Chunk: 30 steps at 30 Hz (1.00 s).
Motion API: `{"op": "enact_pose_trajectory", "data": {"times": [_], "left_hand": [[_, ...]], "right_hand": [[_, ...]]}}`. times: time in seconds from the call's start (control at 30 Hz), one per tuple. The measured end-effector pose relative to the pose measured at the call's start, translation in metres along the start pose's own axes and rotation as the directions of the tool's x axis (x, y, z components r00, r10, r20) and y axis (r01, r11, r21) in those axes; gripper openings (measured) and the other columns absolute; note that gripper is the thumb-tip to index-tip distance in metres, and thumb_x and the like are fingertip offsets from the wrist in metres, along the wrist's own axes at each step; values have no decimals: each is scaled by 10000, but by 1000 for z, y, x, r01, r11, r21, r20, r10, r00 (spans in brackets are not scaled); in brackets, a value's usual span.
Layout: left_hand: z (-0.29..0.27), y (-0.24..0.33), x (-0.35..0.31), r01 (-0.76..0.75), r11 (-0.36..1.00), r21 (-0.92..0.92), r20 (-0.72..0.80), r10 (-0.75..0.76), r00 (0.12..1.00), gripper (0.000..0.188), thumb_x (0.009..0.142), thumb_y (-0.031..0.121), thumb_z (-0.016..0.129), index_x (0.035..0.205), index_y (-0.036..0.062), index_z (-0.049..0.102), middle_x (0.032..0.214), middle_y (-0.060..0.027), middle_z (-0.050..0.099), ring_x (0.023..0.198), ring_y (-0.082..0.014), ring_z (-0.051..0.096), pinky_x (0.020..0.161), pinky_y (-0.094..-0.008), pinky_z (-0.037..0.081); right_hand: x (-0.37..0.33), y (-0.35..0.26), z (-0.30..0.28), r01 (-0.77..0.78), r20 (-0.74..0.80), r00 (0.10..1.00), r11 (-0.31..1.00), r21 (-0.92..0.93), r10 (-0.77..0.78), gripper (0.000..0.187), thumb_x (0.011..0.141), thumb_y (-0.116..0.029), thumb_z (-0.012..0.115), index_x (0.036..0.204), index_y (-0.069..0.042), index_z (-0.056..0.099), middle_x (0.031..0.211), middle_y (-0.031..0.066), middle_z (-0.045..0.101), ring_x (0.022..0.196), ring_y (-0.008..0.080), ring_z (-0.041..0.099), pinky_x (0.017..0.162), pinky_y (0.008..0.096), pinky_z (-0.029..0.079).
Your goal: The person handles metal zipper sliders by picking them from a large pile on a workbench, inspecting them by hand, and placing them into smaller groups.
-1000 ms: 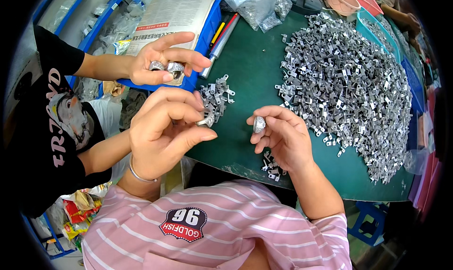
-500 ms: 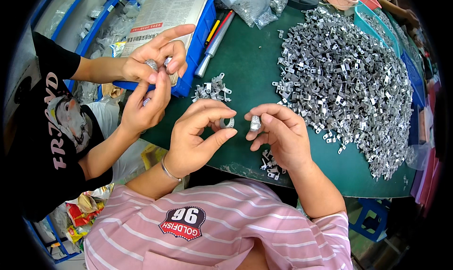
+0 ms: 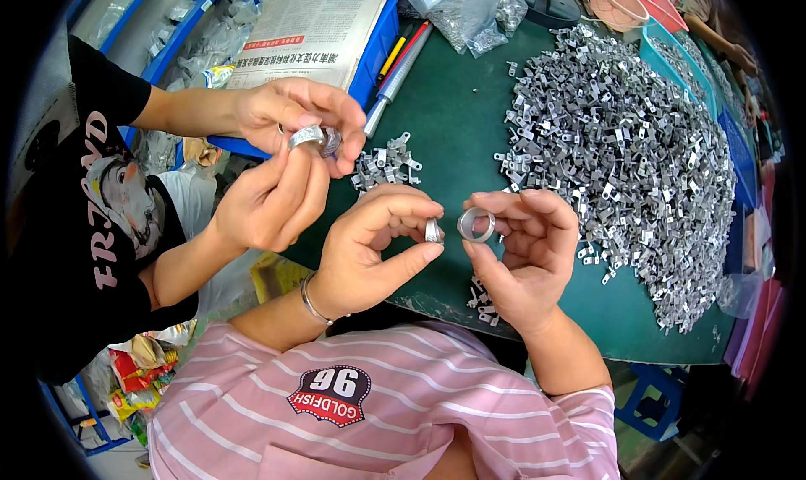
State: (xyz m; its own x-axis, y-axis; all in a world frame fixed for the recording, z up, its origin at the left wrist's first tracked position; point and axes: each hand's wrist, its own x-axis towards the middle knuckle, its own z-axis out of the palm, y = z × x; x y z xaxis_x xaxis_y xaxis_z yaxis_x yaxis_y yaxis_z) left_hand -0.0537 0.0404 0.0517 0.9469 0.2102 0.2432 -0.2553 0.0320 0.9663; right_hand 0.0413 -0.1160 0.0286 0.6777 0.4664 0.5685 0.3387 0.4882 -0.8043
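In my left hand [image 3: 365,241] a silver ring [image 3: 432,231] with a patterned face is pinched between thumb and fingertips, seen nearly edge-on. My right hand [image 3: 529,249] grips a second silver ring [image 3: 476,225] by its band, its round opening turned into view. The two rings are held close together but apart, above the front part of the green table [image 3: 449,136]. At my left, a co-worker's hands [image 3: 290,161] hold silver rings [image 3: 309,136] of their own.
A large heap of small grey metal clips [image 3: 621,161] covers the table's right side. Smaller piles [image 3: 386,163] lie beyond my left hand and below my right. A newspaper [image 3: 311,27] rests on a blue bin, beside pens [image 3: 395,69]. Plastic bags [image 3: 462,10] and baskets [image 3: 617,2] stand behind.
Both rings have turned in my fingers: the left one is now edge-on, the right one shows its opening. My hands have shifted slightly right. The co-worker's hands have brought their rings together.
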Motion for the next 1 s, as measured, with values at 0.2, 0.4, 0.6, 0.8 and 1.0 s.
{"op": "enact_pose_trajectory", "data": {"times": [0.2, 0.4, 0.6, 0.8, 1.0], "left_hand": [[-2, 0, 3, -86, 984, 157, 104, 70, 992, 327, 826, -64, 659, 1145, -22, 596, 1131, -106, 528, 977, -151, 599, 823, -274, 523], [5, -5, 3, -22, 999, -35, 48, 24, 999, 304, 842, -76, 635, 1138, -32, 585, 1143, -105, 518, 1013, -176, 601, 860, -294, 521], [2, -5, 3, 198, 915, -351, 1, -211, 977, 145, 932, 43, 577, 1052, -39, 585, 1150, -158, 606, 1014, -255, 649, 856, -316, 537], [3, -9, 2, 294, 845, -447, 8, -324, 946, 160, 950, 99, 570, 1047, -27, 589, 1105, -152, 630, 983, -216, 657, 821, -308, 552], [2, -17, 0, 254, 876, -411, -11, -283, 959, 126, 919, 78, 617, 1003, -16, 615, 1076, -118, 634, 945, -145, 619, 836, -277, 511]], "right_hand": [[-1, 0, -1, 51, 63, 997, 996, -74, -46, 652, 753, 160, 659, 1281, -19, 320, 1153, 231, 586, 1017, 246, 633, 833, 313, 531], [1, 1, -1, -5, -12, 1000, 1000, 19, 5, 620, 761, 147, 657, 1272, -19, 348, 1162, 224, 582, 982, 209, 624, 819, 303, 519], [4, -5, -7, -280, -91, 944, 918, 281, 317, 325, 843, 88, 588, 1156, 29, 526, 1131, 141, 568, 890, 124, 571, 761, 249, 486], [0, -1, -2, -271, -31, 962, 963, 16, 271, 266, 827, 72, 617, 1088, 26, 608, 1106, 106, 557, 854, 101, 551, 706, 214, 470], [2, 4, -3, -213, 39, 974, 961, -173, 223, 271, 790, 63, 642, 1053, -3, 635, 1054, 103, 588, 777, 106, 573, 622, 212, 479]]}}
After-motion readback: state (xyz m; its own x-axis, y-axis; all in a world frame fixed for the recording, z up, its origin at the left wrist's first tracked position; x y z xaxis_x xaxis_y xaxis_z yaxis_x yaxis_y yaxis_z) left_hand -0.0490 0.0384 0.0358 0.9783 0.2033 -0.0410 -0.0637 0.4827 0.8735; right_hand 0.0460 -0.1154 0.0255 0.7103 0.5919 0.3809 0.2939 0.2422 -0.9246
